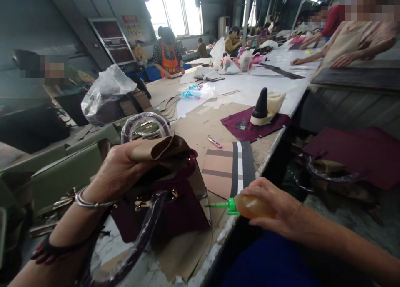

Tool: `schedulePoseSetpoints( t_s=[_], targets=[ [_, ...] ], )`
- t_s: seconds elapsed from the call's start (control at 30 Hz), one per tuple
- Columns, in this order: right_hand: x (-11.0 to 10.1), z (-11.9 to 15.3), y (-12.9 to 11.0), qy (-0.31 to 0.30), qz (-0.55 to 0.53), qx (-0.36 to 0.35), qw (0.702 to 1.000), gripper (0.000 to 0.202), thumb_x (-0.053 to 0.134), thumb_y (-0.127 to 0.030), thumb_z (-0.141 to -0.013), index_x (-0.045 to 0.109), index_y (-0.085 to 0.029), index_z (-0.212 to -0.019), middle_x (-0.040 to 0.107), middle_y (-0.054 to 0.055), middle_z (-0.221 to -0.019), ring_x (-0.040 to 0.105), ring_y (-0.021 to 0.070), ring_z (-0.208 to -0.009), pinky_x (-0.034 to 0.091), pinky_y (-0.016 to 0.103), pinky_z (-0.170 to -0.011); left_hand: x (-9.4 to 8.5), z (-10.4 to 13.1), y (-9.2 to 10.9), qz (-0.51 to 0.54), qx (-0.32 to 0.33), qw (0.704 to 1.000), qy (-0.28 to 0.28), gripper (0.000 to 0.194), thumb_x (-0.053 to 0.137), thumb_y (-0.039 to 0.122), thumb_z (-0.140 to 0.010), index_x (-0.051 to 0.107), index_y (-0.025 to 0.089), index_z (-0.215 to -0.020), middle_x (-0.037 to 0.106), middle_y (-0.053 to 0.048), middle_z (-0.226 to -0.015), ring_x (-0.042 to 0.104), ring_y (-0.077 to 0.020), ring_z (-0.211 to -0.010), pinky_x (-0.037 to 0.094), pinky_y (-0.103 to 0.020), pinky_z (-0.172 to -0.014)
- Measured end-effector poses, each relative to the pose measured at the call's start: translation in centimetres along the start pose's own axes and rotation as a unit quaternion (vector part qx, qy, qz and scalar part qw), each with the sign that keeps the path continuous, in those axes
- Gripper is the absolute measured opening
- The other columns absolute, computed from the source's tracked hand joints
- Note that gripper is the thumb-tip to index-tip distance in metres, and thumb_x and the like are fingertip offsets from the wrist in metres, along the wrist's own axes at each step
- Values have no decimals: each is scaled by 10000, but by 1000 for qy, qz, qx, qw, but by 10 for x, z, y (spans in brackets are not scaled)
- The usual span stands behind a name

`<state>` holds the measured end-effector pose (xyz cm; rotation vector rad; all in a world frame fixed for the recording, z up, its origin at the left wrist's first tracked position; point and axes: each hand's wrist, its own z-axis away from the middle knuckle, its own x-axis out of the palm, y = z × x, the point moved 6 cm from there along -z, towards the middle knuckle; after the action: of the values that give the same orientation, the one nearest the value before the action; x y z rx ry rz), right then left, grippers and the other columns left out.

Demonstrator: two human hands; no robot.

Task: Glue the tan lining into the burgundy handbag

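My left hand [121,170] is closed on the brown lining of a dark maroon handbag [175,212] that stands on the table in front of me. The bag's handle [146,233] is wrapped in clear plastic and hangs down its near side, by gold-coloured metal fittings. In my right hand [275,208] is a squeeze bottle [254,205] of amber liquid with a green nozzle. Its thin tip points left, close to the bag's right edge; whether it touches I cannot tell.
Green handbags [68,166] stand at the left. Past the bag lie a striped panel [223,166], a pink-handled tool [215,142] and a maroon piece [237,122] under a black cone [261,103]. Maroon material [353,153] lies below right. Co-workers [168,49] are around the table.
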<state>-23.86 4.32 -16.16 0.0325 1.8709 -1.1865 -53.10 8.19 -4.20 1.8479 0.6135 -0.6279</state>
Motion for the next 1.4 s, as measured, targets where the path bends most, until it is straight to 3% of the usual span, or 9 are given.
schedulePoseSetpoints(
  t_s=[0.07, 0.23, 0.37, 0.53, 0.8, 1.13, 1.4],
  targets=[
    [-4, -4, 2, 20, 21, -9, 1000, 517, 684, -90, -767, 460, -271, -1196, 443, 25, -1080, 512, 178, -982, 432, 309, -904, 0, 3, 3, -49, 32, 998, 9, 261, 629, 405, -733, 715, 195, -860, 719, -21, -800, 656, -185, -724, 516, -250, -612],
    [-5, -16, 5, 37, 49, -38, 997, 526, 697, -86, -751, 475, -248, -1199, 444, 38, -1060, 513, 199, -969, 432, 343, -908, -1, 8, -3, -72, 36, 997, 7, 251, 637, 365, -726, 700, 198, -903, 708, 4, -793, 639, -144, -679, 492, -209, -569],
    [-5, -26, 2, 36, 53, -45, 997, 493, 695, -68, -729, 517, -203, -1169, 461, 52, -1044, 523, 213, -963, 433, 357, -910, -4, 9, 0, -91, 62, 994, 5, 215, 618, 324, -732, 697, 216, -899, 692, 37, -739, 612, -102, -622, 456, -160, -510],
    [-2, -36, 4, 17, 70, -30, 997, 478, 688, -56, -729, 539, -177, -1167, 466, 68, -1028, 518, 228, -972, 451, 371, -896, -4, 10, 9, -116, 80, 990, 16, 208, 603, 346, -714, 667, 161, -783, 659, 7, -659, 569, -114, -555, 459, -188, -480],
    [14, -35, 23, -10, 79, -15, 997, 505, 732, -114, -730, 539, -191, -1191, 462, 74, -1042, 515, 226, -958, 455, 379, -902, -4, 16, 15, -110, 110, 988, 2, 131, 593, 309, -741, 623, 181, -735, 609, 32, -623, 537, -92, -515, 435, -160, -439],
    [-13, -41, 2, 19, 58, -52, 997, 438, 703, -179, -768, 542, -200, -1175, 465, 56, -1056, 515, 213, -991, 427, 341, -915, -4, 21, 24, -142, 170, 975, -1, 178, 558, 299, -785, 548, 193, -642, 514, 62, -549, 463, -65, -446, 385, -136, -403],
    [-1, -39, 16, -1, 53, -31, 998, 464, 713, -160, -761, 536, -215, -1186, 457, 51, -1062, 516, 205, -972, 431, 352, -916, -2, 24, 31, -150, 188, 971, 1, 166, 535, 301, -793, 540, 203, -658, 498, 71, -553, 450, -58, -438, 373, -132, -403]
  ],
)
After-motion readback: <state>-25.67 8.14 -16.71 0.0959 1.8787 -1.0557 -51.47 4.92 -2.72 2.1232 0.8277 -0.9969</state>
